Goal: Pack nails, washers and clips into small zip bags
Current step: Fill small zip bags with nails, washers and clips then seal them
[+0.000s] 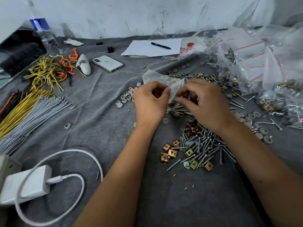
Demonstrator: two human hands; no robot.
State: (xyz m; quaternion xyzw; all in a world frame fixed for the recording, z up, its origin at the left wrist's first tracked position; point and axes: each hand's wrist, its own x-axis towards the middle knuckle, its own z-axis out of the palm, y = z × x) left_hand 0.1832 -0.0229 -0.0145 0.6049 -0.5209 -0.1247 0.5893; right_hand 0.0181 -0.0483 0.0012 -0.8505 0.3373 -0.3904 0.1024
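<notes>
White charger (26,183) with looped cable sits nearest, far left of the screw pile (202,147), on the grey cloth-covered surface (101,131). Screw pile lies just under the right forearm, brass clips (170,153) mixed along its left edge. Beyond the pile both hands meet over a small clear zip bag (164,82). Left hand (150,102) fingers curled, pinching the bag's edge. Right hand (205,102) fingers curled onto the bag's other side, pinching it too. Bag contents hard to make out; pale bits inside, blurred. Hands cover the bag's lower part and whatever lies beneath. Grey washers (126,97) scattered left of the bag, more right of the pile, with loose nails (237,104). Far left of the pile: bundles of grey and yellow ties (29,110), tangled yellow and orange wires (49,69) beyond. Past the hands: phone (107,63), white paper (152,47) with black pen (160,45). Heap of filled clear bags (255,69) with red strips, beyond and right of the pile, cut by frame edge. Water bottle (43,32) far left, by the wall.
</notes>
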